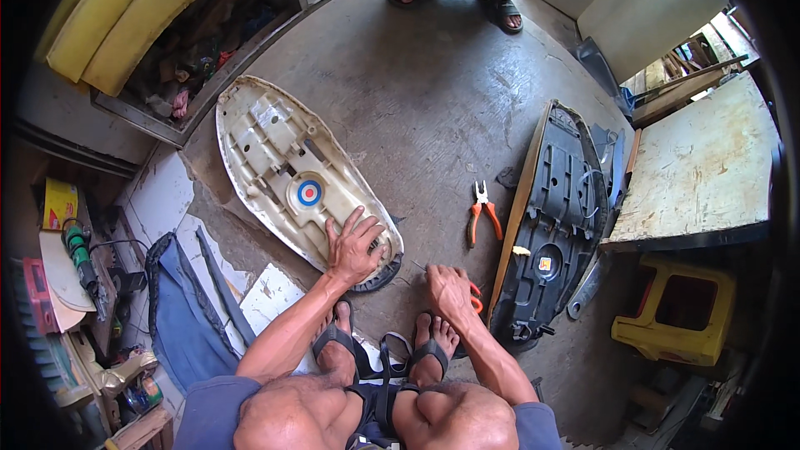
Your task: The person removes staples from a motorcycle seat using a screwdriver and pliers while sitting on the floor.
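Observation:
My left hand [353,248] lies with its fingers spread on the near end of a pale, upturned motorcycle seat base [271,146]. A round blue, white and red sticker [309,192] marks the base just beyond the fingertips. Low over the floor, my right hand [450,290] is closed in a fist around a tool with red-orange handles [476,297]; most of the tool is hidden, so its kind is unclear. To the right of that hand lies a black seat base [560,192] with tan edging. Between the two bases rest pliers [482,212] with orange handles, jaws pointing away.
At the left are a blue cover [190,312], a green power tool [79,254] and yellow foam pads [133,12]. A yellow plastic housing [677,308] and a worn white board [700,171] stand at the right. Another person's sandalled feet [504,15] are at the far side.

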